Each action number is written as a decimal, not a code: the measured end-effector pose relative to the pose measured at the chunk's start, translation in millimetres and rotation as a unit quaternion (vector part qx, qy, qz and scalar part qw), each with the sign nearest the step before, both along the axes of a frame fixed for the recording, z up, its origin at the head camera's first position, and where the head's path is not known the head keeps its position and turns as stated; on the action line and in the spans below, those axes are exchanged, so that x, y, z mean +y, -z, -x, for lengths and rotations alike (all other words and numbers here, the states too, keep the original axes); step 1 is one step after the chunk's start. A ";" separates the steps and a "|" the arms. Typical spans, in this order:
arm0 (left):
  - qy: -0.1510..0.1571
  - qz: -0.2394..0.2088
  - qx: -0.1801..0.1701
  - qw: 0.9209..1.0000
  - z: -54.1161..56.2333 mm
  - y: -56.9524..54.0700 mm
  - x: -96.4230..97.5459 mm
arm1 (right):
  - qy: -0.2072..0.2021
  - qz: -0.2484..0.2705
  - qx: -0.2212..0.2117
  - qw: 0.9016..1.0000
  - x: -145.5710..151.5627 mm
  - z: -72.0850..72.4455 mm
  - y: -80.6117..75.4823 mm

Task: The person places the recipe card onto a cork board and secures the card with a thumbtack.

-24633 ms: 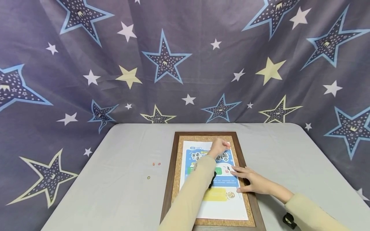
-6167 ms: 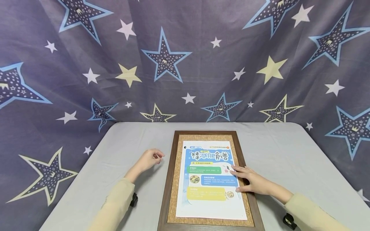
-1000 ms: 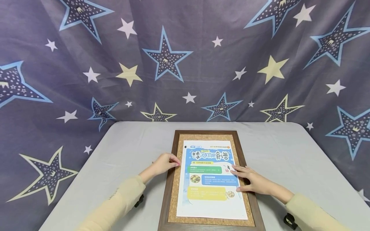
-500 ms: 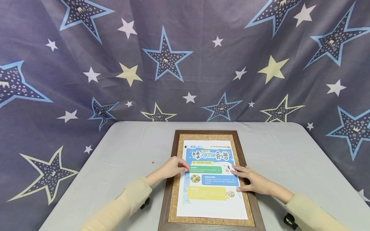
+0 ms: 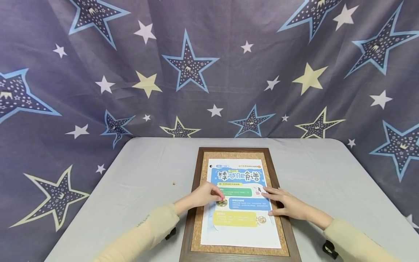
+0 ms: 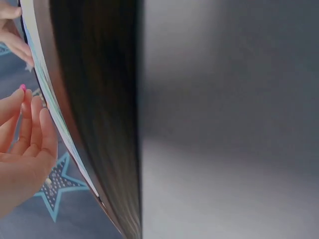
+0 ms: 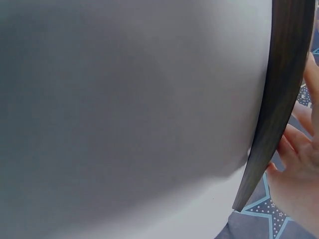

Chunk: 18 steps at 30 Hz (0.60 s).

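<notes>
A printed poster (image 5: 240, 234) lies on a cork board (image 5: 204, 242) with a dark wooden frame (image 5: 187, 233). My left hand (image 5: 203, 195) is over the poster's left half, pinching a small pink thumbtack (image 6: 23, 87) between thumb and fingertip. In the head view that thumbtack (image 5: 223, 198) shows near the round food picture; whether it touches the paper I cannot tell. At the right edge, my right hand (image 5: 288, 204) rests with fingers spread across the frame and the poster. A black tack (image 5: 211, 166) marks the poster's top left corner, an orange tack (image 5: 259, 167) its top right.
One small orange-brown tack (image 5: 174, 183) lies on the grey tablecloth (image 5: 140, 174) left of the board. Behind the table hangs a dark curtain (image 5: 222, 109) printed with stars. Each wrist wears a black strap.
Over the last second my left hand has moved right from the frame's left side onto the poster, carrying the pink thumbtack. The right hand stays put. Earlier, several small tacks lay left of the board.
</notes>
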<state>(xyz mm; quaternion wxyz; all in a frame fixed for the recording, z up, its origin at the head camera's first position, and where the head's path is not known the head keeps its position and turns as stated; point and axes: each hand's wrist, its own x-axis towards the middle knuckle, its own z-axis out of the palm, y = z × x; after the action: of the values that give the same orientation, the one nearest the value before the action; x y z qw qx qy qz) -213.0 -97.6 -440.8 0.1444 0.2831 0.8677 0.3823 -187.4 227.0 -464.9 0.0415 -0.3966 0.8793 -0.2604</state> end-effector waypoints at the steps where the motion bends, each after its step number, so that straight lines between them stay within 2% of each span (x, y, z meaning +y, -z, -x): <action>1: 0.001 0.001 -0.005 1.000 -0.8 -0.1 2.1 | 0.000 -0.002 0.000 1.000 0.0 0.5 -0.3; 9: -0.002 0.000 -0.047 0.999 -7.1 -0.7 20.1 | 0.002 -0.008 -0.002 1.000 -2.2 5.8 -1.4; 18: 0.023 -0.011 -0.047 0.999 -13.0 -0.5 35.7 | 0.009 -0.002 -0.016 1.000 -2.2 9.6 -2.6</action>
<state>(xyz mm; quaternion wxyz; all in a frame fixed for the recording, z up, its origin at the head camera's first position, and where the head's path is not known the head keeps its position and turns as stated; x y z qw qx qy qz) -200.0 -61.9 -440.3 0.1913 0.2866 0.8489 0.4009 -197.0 224.8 -462.3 0.0541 -0.3841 0.8828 -0.2649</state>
